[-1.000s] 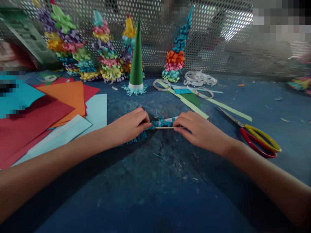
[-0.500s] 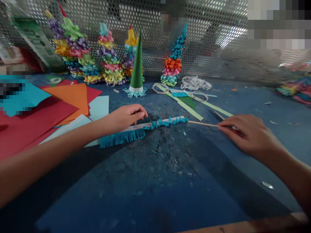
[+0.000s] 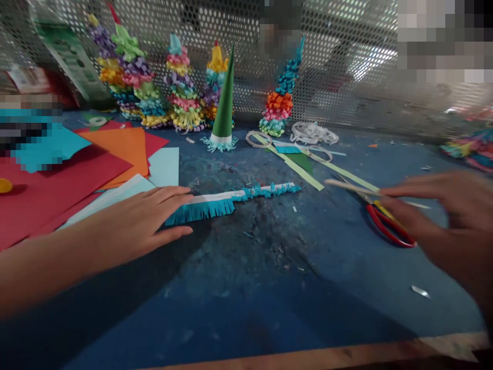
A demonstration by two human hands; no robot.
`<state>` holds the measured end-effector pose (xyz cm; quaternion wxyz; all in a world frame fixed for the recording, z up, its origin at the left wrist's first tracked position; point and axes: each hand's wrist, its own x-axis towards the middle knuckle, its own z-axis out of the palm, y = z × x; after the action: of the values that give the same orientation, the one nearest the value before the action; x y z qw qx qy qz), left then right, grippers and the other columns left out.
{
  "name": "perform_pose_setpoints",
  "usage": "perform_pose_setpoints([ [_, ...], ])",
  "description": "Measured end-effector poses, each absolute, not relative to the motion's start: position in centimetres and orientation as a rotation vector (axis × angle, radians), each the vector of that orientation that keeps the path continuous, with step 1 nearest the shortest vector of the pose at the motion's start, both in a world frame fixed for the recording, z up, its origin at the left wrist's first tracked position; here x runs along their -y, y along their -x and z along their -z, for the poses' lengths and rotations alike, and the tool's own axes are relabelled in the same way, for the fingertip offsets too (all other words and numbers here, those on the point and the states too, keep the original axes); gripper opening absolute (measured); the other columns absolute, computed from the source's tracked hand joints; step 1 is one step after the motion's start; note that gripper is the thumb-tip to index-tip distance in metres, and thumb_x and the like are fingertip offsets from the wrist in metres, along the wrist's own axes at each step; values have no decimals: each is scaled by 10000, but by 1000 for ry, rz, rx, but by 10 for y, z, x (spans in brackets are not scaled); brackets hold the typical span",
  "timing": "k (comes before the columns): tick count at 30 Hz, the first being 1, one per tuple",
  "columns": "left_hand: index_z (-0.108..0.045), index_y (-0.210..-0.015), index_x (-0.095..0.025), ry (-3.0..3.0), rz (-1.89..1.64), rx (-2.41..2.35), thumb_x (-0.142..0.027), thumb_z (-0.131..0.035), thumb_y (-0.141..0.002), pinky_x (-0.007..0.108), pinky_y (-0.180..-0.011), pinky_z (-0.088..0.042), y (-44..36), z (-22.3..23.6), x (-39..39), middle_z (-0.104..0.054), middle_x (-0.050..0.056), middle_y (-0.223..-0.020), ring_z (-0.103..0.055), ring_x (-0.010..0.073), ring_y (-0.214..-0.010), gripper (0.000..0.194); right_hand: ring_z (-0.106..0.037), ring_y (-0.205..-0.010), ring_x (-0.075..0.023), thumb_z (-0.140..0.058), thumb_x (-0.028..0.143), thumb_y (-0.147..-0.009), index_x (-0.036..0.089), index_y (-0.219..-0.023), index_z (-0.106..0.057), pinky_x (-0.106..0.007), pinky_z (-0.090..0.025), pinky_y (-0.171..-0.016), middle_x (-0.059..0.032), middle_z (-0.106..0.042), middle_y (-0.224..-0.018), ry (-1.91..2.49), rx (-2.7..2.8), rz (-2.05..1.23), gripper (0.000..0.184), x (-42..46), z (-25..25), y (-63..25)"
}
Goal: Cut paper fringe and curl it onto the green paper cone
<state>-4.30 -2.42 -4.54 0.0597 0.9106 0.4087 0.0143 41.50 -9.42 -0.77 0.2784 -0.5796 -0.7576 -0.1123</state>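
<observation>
A blue fringed paper strip (image 3: pixel 211 206) with a white upper edge lies on the table, its right part curled into small ringlets. Resting over the strip's left end is my left hand (image 3: pixel 142 218), fingers stretched and thumb apart. At the right, my right hand (image 3: pixel 442 210), blurred by motion, pinches a thin wooden stick (image 3: pixel 348 186) that points left, away from the strip. Scissors (image 3: pixel 389 228) with red and yellow handles lie on the table just beneath that hand.
A green paper cone (image 3: pixel 225 103) with a pale fringed base stands behind the strip. Several curl-covered cones (image 3: pixel 185 97) line the perforated metal screen (image 3: pixel 239 31). Coloured sheets (image 3: pixel 121 149) lie left; light green strips (image 3: pixel 300 169) and white tape rings (image 3: pixel 314 133) lie centre right.
My left hand has moved back left along the strip and its fingers have straightened. The stick in my right hand has come away from the strip toward the right, uncovering the scissors' handles.
</observation>
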Motion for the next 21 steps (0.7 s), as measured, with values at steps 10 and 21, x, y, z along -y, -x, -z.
perform_pose_setpoints([
  [10,-431,-1552,-188,-2719,-11,-1169,-579,-251,-1054,504,-1250,-289,46,67,16,-388,102,-1645,-378,290,-1512,659,-600,-909,-261,-524,205,-1021,182,-1058,-719,-407,-460,-828,-98,-704,-989,1122,2563,-141,200,16,55,-286],
  [21,-421,-1554,-194,-2815,23,-1106,-490,-217,-1090,494,-1251,-289,55,76,6,-356,79,-1656,-369,258,-1519,587,-583,-869,-238,-549,132,-973,190,-935,-724,-363,-450,-786,-83,-691,-949,1072,2564,-266,189,2,74,-291],
])
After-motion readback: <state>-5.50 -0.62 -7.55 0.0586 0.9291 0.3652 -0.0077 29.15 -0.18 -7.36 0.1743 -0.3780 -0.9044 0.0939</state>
